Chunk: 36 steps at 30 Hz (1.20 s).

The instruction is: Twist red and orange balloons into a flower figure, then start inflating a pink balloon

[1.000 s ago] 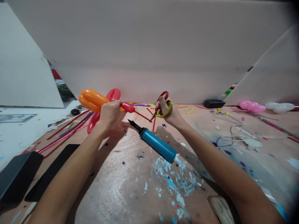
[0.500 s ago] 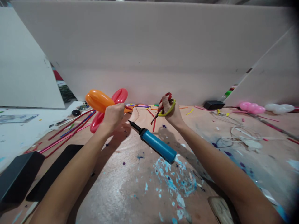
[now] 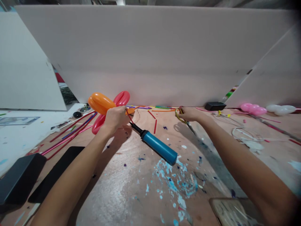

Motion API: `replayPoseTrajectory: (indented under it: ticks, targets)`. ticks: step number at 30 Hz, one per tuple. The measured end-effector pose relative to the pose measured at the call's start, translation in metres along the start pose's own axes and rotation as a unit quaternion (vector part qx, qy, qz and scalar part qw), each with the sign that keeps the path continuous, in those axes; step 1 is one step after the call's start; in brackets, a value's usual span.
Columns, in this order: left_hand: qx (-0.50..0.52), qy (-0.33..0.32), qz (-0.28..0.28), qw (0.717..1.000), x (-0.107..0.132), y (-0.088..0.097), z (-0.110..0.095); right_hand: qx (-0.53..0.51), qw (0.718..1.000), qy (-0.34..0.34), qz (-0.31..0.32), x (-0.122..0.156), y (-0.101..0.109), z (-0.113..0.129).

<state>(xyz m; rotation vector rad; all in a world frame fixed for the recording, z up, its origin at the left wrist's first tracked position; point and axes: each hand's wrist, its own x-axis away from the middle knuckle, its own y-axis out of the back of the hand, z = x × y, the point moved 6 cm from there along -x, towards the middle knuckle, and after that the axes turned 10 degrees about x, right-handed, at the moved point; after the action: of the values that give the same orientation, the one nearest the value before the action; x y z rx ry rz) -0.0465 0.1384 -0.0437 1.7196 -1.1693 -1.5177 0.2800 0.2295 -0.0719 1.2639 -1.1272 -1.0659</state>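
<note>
My left hand (image 3: 115, 118) is closed on a twisted balloon figure with orange loops (image 3: 101, 103) and red loops (image 3: 121, 98), held above the table at centre left. A thin red balloon tail hangs from the fist. My right hand (image 3: 191, 114) is lowered to the table at centre right, fingers still through the yellow and red handles of a pair of scissors (image 3: 180, 116), whose blades point toward me. A blue hand pump (image 3: 157, 145) with a black nozzle lies between my arms.
Several uninflated long balloons (image 3: 70, 131) lie at left, with short offcuts along the back board (image 3: 150, 62). Black flat pieces (image 3: 21, 179) sit at near left. A black box (image 3: 215, 105), white cord (image 3: 244, 135), pink balloons (image 3: 254, 107) and white balloons (image 3: 282, 108) are at right.
The small red bubble and its tail by my left hand are gone after the scissors met them. My right hand has swung right and down to the table with the scissors.
</note>
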Motion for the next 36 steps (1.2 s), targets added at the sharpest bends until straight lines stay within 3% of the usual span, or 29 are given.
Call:
replayPoseTrajectory:
  ticks: [3, 7, 10, 13, 15, 17, 20, 25, 36]
  targets:
    - [0.016, -0.007, -0.010, 1.000, 0.000, 0.000, -0.001, 0.045, 0.992, -0.026, 0.119, 0.002, -0.037, -0.022]
    - [0.078, -0.028, -0.021, 0.996, -0.003, -0.006, 0.008, 0.051, 0.990, -0.019, 0.129, 0.004, -0.055, -0.019]
    - [0.167, -0.027, -0.052, 0.984, -0.005, 0.003, 0.015, 0.048, 0.997, 0.001, 0.056, 0.005, -0.038, 0.004]
    - [0.262, -0.008, -0.080, 0.962, -0.007, 0.018, 0.019, -0.019, 0.994, 0.092, -0.048, 0.017, -0.006, 0.055]
    - [0.317, 0.008, -0.080, 0.945, -0.007, 0.026, 0.019, -0.138, 0.957, 0.210, -0.148, 0.034, 0.021, 0.100]
    - [0.370, 0.017, -0.064, 0.927, -0.007, 0.031, 0.016, -0.185, 0.911, 0.270, -0.252, 0.053, 0.045, 0.136]
    - [0.446, 0.021, -0.027, 0.894, -0.004, 0.035, 0.006, -0.169, 0.883, 0.319, -0.299, 0.067, 0.062, 0.177]
    - [0.538, 0.021, -0.006, 0.843, -0.001, 0.041, -0.005, -0.107, 0.908, 0.331, -0.234, 0.061, 0.066, 0.203]
    - [0.670, 0.062, 0.037, 0.738, -0.001, 0.029, -0.012, -0.086, 0.924, 0.338, -0.156, 0.067, 0.065, 0.196]
